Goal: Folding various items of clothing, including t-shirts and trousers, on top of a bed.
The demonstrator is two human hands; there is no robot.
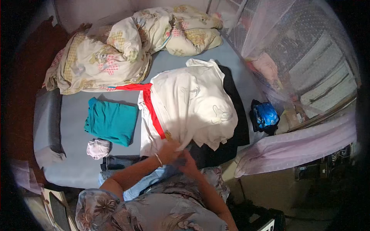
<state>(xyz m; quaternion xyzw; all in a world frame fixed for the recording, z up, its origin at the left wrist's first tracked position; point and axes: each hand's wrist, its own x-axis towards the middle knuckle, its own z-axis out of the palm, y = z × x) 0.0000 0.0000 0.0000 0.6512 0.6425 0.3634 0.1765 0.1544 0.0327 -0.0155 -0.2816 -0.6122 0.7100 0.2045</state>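
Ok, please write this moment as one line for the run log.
left hand: at near edge of white garment; right hand: close beside left; grips: unclear; teal garment: folded, on left

From the wearer's head, the left fisheye camera looks steeply down past the patterned top (162, 211), fairly close over the left hand (169, 152) and right hand (189, 164). It faces across the bed (73, 119) to the bunched quilt (111, 63) (straight edges bow towards the dark rim).

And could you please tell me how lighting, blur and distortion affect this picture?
In the head view, light falls brightest on the white garment; left hand and right hand look blurred; the grey mattress looks bowed; corners go black.
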